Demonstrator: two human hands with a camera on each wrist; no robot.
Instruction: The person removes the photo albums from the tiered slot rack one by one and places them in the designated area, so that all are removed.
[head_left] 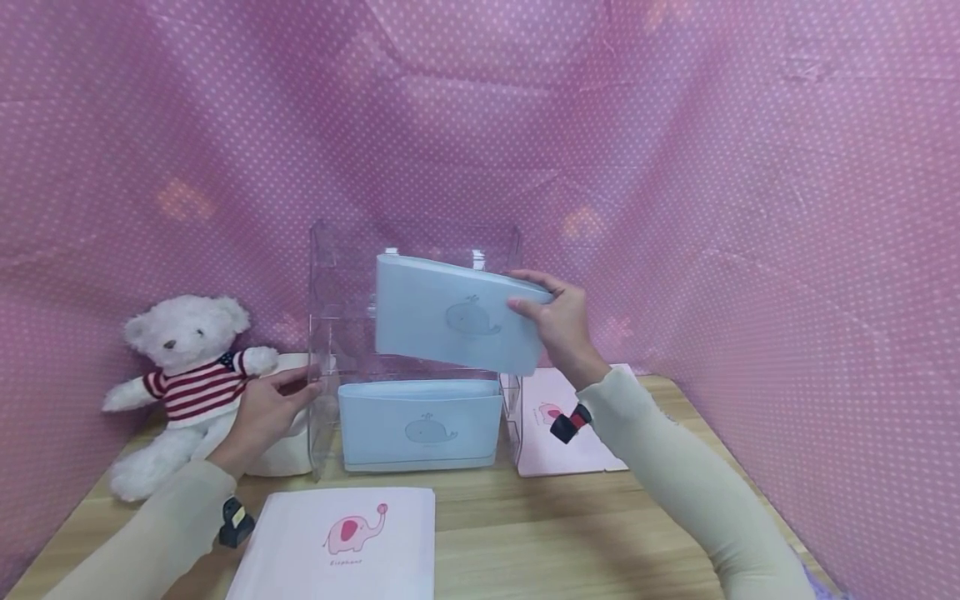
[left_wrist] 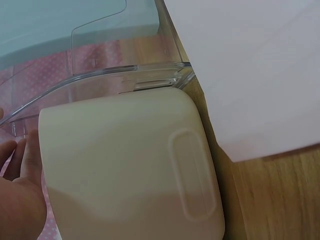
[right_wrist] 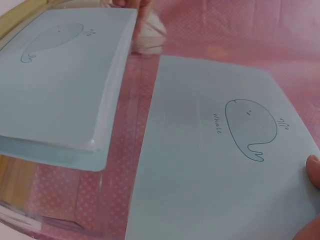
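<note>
At left, the left hand (head_left: 272, 410) touches the clear rack (head_left: 322, 321); I cannot tell whether it grips. Above the lower booklet (head_left: 420, 429) tilts the raised booklet (head_left: 450, 321); the right hand (head_left: 562, 325) pinches only its right end, so its left could sag and snag the rack.

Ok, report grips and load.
Right grip holding light-blue whale folder, tilted. Left grip at left side of clear rack. Possible obstacle: second whale folder, standing below.
</note>
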